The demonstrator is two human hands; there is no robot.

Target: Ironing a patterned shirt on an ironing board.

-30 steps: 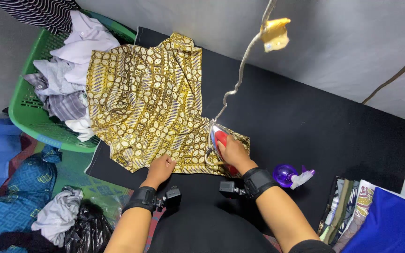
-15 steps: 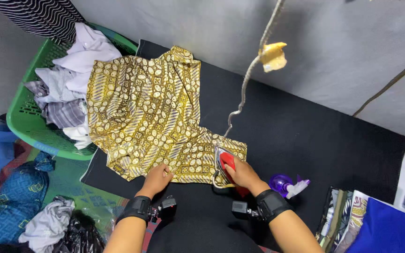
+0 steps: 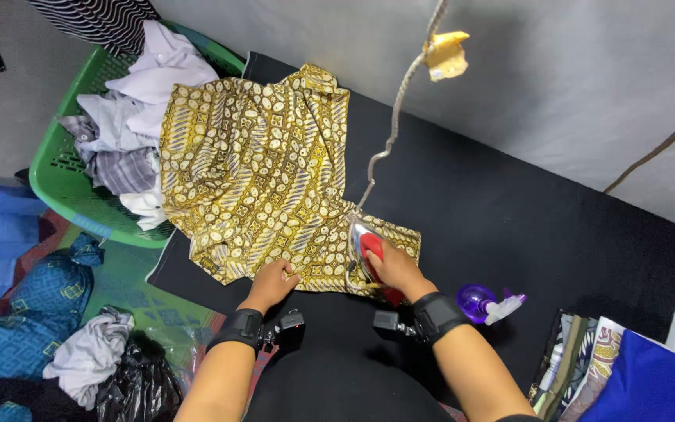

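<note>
The right hand gripped the red handle of the clothes iron resting on the near edge of the yellow batik shirt, which lay spread over the black ironing mat, while the left hand pressed flat, fingers loose, on the hem beside it.
</note>
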